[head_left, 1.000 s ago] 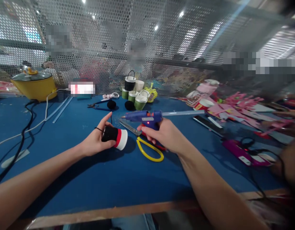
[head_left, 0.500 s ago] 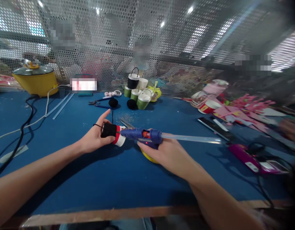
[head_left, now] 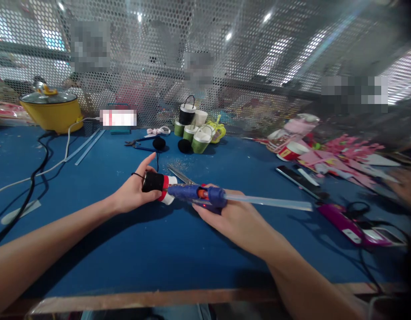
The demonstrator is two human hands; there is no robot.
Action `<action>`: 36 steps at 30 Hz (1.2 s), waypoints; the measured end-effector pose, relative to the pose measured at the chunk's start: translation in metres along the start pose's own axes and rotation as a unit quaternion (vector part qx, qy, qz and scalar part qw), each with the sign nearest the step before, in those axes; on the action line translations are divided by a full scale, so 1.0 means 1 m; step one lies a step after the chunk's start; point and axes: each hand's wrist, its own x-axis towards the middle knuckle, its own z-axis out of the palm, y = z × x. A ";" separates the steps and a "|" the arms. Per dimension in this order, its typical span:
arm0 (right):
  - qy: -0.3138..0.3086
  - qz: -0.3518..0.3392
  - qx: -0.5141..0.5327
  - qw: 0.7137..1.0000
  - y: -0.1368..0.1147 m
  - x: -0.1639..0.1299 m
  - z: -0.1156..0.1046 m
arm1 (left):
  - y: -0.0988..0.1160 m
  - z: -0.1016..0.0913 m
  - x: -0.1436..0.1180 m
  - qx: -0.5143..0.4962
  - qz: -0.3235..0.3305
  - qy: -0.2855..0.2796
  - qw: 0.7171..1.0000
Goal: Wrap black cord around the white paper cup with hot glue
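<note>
Your left hand is wrapped around a small paper cup covered in black with a red band and white rim, lying on its side just above the blue bench, index finger sticking up, a thin black loop near the thumb. Your right hand grips a blue hot glue gun turned sideways, nozzle pointing left and right at the cup's white rim, touching or just about. A long clear glue stick pokes out the back of the gun toward the right.

Just behind the cup and gun you've got a pair of scissors lying flat, mostly hidden. Further back there's a cluster of green and black paper cups with handles, two black pompoms beside them, and blue-handled pliers. Back left sits a yellow electric pot with a lid, its white cord trailing across the bench next to a black cable. Over on the right: a pile of pink paper cutouts, a red-and-white cup, and a magenta gadget near the edge. A perforated metal screen runs along the back.
</note>
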 end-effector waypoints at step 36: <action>0.008 0.064 0.063 0.996 0.002 0.014 -0.009 | 0.004 0.002 -0.004 0.007 0.058 -0.048 0.997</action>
